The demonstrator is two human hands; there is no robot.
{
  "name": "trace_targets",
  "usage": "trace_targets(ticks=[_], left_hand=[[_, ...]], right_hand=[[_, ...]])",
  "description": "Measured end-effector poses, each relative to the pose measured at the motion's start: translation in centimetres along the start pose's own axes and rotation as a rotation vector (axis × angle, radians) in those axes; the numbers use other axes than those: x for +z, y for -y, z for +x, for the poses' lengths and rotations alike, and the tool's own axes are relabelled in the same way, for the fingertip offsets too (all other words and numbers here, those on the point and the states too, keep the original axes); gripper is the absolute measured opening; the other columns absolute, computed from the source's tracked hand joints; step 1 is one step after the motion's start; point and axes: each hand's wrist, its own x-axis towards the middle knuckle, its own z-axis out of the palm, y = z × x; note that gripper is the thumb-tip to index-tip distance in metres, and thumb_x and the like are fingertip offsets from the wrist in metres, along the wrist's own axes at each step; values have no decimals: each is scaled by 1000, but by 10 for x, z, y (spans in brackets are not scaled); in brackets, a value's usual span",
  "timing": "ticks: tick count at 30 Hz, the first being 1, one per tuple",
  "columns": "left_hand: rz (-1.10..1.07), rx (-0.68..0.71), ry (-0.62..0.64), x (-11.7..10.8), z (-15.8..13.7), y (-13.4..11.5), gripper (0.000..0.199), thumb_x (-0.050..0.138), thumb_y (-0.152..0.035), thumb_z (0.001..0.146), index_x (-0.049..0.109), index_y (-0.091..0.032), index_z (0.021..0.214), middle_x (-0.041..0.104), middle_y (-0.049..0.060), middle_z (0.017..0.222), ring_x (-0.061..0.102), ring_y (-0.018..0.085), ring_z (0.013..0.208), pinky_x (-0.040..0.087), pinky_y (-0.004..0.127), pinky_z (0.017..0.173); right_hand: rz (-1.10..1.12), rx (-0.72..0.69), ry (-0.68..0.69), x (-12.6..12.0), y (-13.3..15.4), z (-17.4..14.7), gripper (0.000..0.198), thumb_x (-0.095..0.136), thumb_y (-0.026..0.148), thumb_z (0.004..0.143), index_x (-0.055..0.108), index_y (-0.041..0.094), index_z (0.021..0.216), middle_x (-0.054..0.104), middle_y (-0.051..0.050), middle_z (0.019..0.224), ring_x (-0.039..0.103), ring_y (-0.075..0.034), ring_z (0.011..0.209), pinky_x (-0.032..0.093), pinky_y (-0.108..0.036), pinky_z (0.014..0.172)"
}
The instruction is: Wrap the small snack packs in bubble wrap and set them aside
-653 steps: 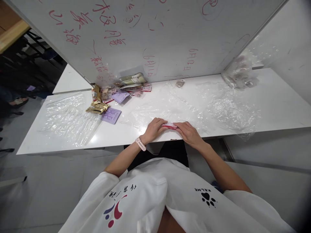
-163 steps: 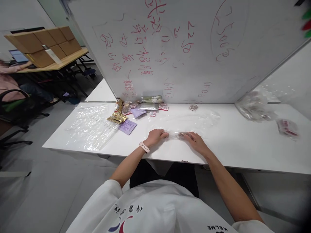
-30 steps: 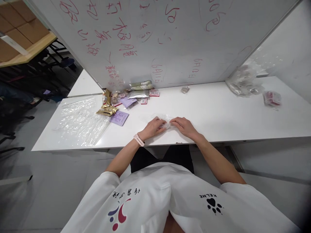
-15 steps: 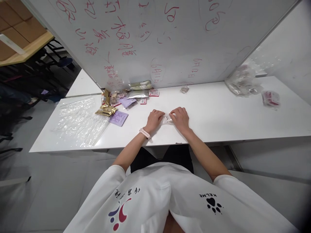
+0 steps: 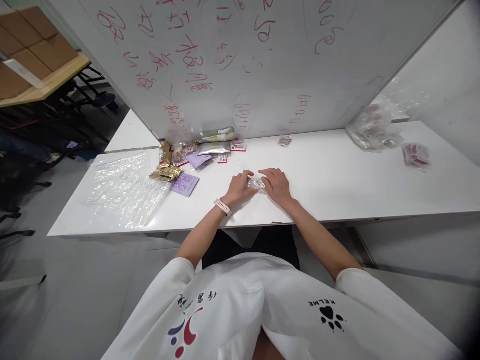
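A small crumpled packet of clear plastic (image 5: 257,185) lies on the white table in front of me; what is inside it I cannot make out. My left hand (image 5: 239,189), with a pale pink band at the wrist, has its fingers and thumb closed on the packet's left end. Around the right end is my right hand (image 5: 278,187), its thumb against the plastic and its fingers curved over the far side. Both hands rest low, close to the tabletop.
Flat clear plastic bags (image 5: 125,192) cover the table's left end. Beside them are gold packets (image 5: 165,173), a purple packet (image 5: 185,184) and a silver pouch (image 5: 213,148). A whiteboard (image 5: 262,65) stands behind. Farther right are a small packet (image 5: 285,141), bagged items (image 5: 375,135) and a red-and-white pack (image 5: 416,156).
My right hand's fingers have lifted and stretched a little further forward, so more of the packet shows between the hands. The view has shifted slightly.
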Motion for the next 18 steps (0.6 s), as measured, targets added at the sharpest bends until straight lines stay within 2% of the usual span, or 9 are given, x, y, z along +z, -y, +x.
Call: trace_targets(ticks=[2,4,6,8,12,15,18], left_hand=[[-42,-22,30,-3,4,-2,48,71,-29,77,48,-21,119,67,3,93,62,23,88,44,38,83],[-87,-18,41,-5,5,-2,45,69,-28,78,48,-20,117,67,2,90,62,22,85,43,37,82],[-126,-12,21,-4,3,-3,42,68,-25,78,48,-20,115,68,2,92,62,22,85,43,38,85],[-152,-17,-21,-1,0,-2,42,67,-23,80,48,-21,117,68,3,98,62,22,90,42,39,90],[-61,-67,-101,7,-7,3,35,70,-31,83,54,-22,112,65,6,107,58,25,102,42,43,94],[41,-68,-92,13,-9,7,32,74,-38,81,60,-22,105,63,8,113,55,28,109,43,45,94],[34,-15,-83,16,-12,10,45,75,-38,81,58,-23,120,57,11,134,50,31,124,41,49,103]], right_hand=[[58,-120,74,-3,5,7,39,37,29,100,59,23,131,61,-7,135,52,-25,122,38,-41,100],[150,-168,202,-3,10,16,44,38,34,100,50,25,142,57,-6,142,50,-25,126,39,-43,103],[210,-134,331,-3,13,24,51,42,39,99,42,26,149,60,-7,138,55,-27,120,42,-46,100],[233,-81,398,-3,14,28,55,48,41,96,42,27,148,64,-7,132,59,-27,112,44,-46,95],[265,-70,416,-8,8,19,49,53,43,95,51,26,141,63,-8,132,58,-27,112,44,-43,95],[178,-104,405,-10,3,1,54,57,46,94,48,27,144,64,-9,124,57,-27,109,43,-42,94],[87,-131,339,-10,3,-19,56,58,45,94,47,28,146,64,-9,114,56,-26,103,42,-40,92]])
